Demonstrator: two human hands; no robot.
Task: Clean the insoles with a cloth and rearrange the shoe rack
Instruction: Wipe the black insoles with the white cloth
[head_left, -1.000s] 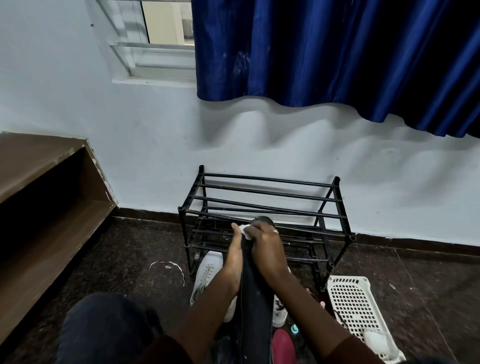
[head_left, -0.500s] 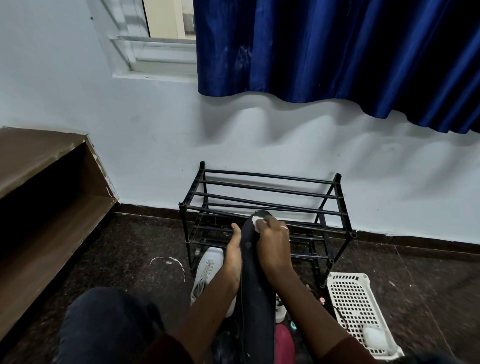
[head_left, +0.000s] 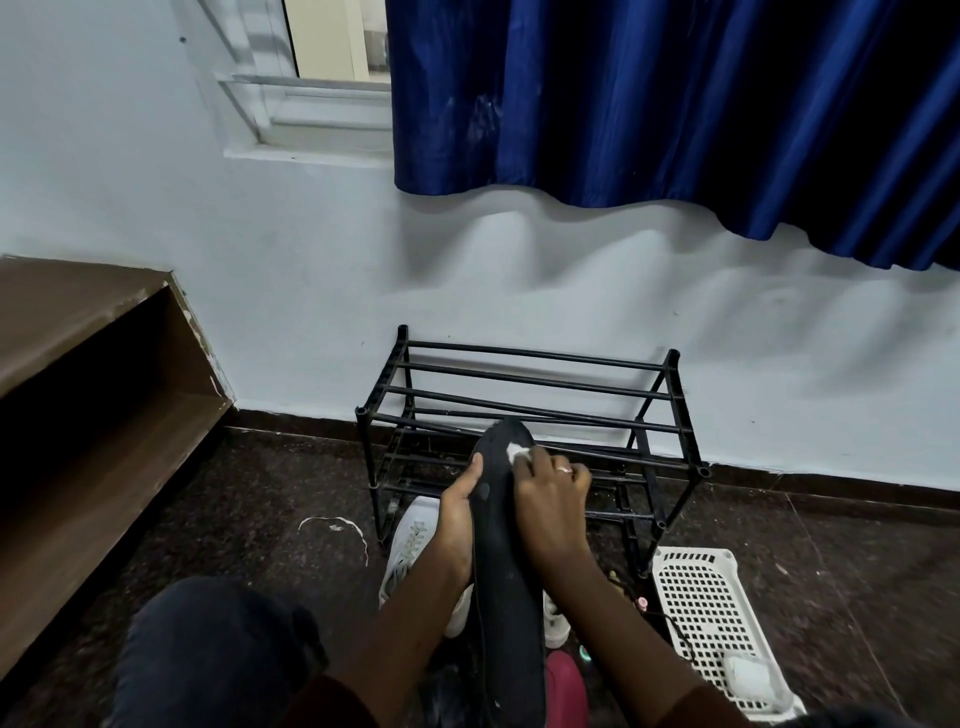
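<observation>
Both hands work close together on one long black insole (head_left: 506, 571), held lengthwise in front of the black tubular shoe rack (head_left: 674, 364). Left hand (head_left: 460, 512) grips the insole's left edge, thumb on the upper face. Right hand (head_left: 550, 499), fingers curled, presses a small white cloth (head_left: 516, 451) against the rounded far tip. A white sneaker (head_left: 410, 540) lies on the dark speckled floor (head_left: 260, 493) beneath. At near right, a white perforated plastic basket (head_left: 711, 608) holds a pale object too blurred to identify.
</observation>
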